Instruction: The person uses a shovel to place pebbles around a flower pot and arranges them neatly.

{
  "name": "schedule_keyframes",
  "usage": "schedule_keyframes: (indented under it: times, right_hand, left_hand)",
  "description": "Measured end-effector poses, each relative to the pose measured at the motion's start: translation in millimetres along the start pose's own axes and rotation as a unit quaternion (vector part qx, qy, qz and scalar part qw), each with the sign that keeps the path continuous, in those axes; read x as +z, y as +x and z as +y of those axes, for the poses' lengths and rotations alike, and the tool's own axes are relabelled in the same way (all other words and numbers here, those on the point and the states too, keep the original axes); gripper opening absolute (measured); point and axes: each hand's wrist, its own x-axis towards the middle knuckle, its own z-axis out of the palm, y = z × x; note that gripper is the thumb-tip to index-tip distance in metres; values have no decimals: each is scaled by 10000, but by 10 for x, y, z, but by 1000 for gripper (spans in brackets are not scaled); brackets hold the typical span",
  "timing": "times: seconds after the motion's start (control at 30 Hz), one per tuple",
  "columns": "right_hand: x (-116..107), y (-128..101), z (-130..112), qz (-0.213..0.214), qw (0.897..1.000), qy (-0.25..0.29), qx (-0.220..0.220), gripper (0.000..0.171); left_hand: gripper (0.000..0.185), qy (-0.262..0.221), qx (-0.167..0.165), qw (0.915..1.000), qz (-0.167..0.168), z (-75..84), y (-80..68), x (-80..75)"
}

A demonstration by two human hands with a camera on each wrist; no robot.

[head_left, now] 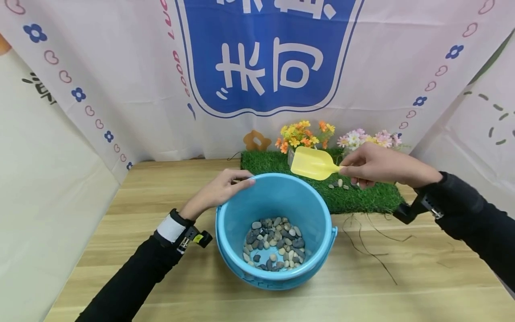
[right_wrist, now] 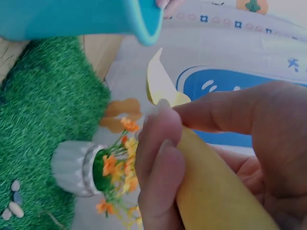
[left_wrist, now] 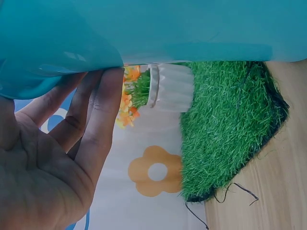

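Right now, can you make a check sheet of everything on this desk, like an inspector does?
Surface: wooden table, bare wood around the things.
Job's things: blue bucket with pebbles at its bottom; yellow scoop held above the grass mat.
Clutter: a few loose pebbles on the mat; flower pots behind.
Hands: left hand rests on the bucket rim; right hand grips the scoop handle.
Cables: thin dark strands trailing off the mat.
Surroundings: printed cloth backdrop.

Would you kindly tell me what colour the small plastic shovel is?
Pale yellow; the small plastic shovel, gripped in the right hand, shows best in the head view.
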Motion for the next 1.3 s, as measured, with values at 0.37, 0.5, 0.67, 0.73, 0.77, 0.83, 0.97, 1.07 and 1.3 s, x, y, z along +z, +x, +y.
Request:
schedule_keyframes:
  times: [0.37, 0.5, 0.67, 0.73, 0.77, 0.83, 0.97, 1.07, 1.3]
  right_hand:
    - [115, 40, -343, -238, 9983, 62, -535, 17]
    - [207, 93, -475, -545, 9948, -178, -844, 17]
    - [344, 164, -640, -789, 9859, -790, -1243, 15]
    - [393, 186, -705, -784, 9813, -1071, -1393, 15]
    - [416, 196, -737, -788, 9791, -1190, -1452, 15]
    - [460, 221, -807, -746, 9745, -1461, -1533, 15]
    - [540, 290, -932, -712, 9691, -1825, -1501, 15]
    - [594, 362, -1009, -621, 9638, -2129, -1479, 14]
    - [697, 550, -1103, -718, 9540, -2619, -1267, 25]
  left_hand:
    - [24, 34, 17, 10000, 48, -14, 2, 1]
    - [24, 7, 34, 10000, 54, -15, 2, 2]
    - [24, 65, -5, 10000, 64, -10, 0, 4]
    - [23, 107, -10, 9999, 82, -8, 0, 7]
    - [23, 122, -7, 9999, 89, -7, -1, 8]
    - [23, 161, 25, 9998, 104, -6, -1, 10]
    - [23, 189, 86, 9997, 131, -7, 0, 10]
    - [23, 202, 84, 9997, 144, -11, 3, 11]
    - [24, 144, 53, 9998, 105, -19, 8, 7]
